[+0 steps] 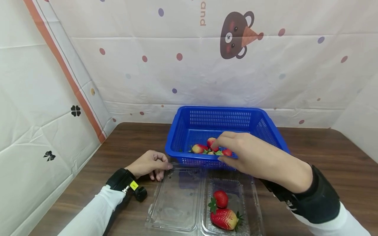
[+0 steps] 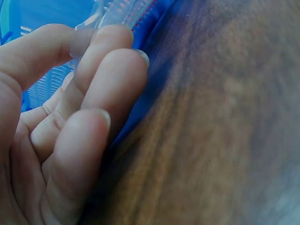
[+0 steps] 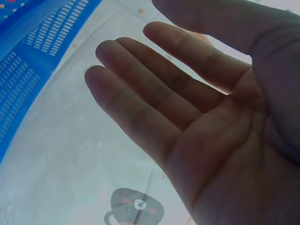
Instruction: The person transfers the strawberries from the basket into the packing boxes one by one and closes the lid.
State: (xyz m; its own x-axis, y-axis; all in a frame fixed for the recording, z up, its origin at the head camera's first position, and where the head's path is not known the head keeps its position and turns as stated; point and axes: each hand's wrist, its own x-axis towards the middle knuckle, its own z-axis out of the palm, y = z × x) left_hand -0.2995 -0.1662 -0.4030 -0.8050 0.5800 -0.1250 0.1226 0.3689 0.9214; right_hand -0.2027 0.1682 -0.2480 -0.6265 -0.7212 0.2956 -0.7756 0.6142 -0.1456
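My left hand (image 1: 153,164) pinches the far left corner of an opened clear plastic clamshell box (image 1: 180,200) between thumb and forefinger; the pinched plastic edge (image 2: 117,18) shows in the left wrist view. In the box's right half lie two strawberries, a small one (image 1: 220,198) and a larger one (image 1: 223,219). Over the near rim of a blue plastic basket (image 1: 221,113) hovers my right hand (image 1: 242,150), its fingers extended and the palm bare in the right wrist view. Several strawberries (image 1: 199,148) sit in the basket below its fingertips, partly hidden by the hand and rim.
The basket stands right behind the clamshell on a dark wooden table (image 1: 130,141). A pale printed cloth (image 1: 133,75) hangs behind and to the left of the table. Black straps with small devices (image 1: 140,194) circle both wrists.
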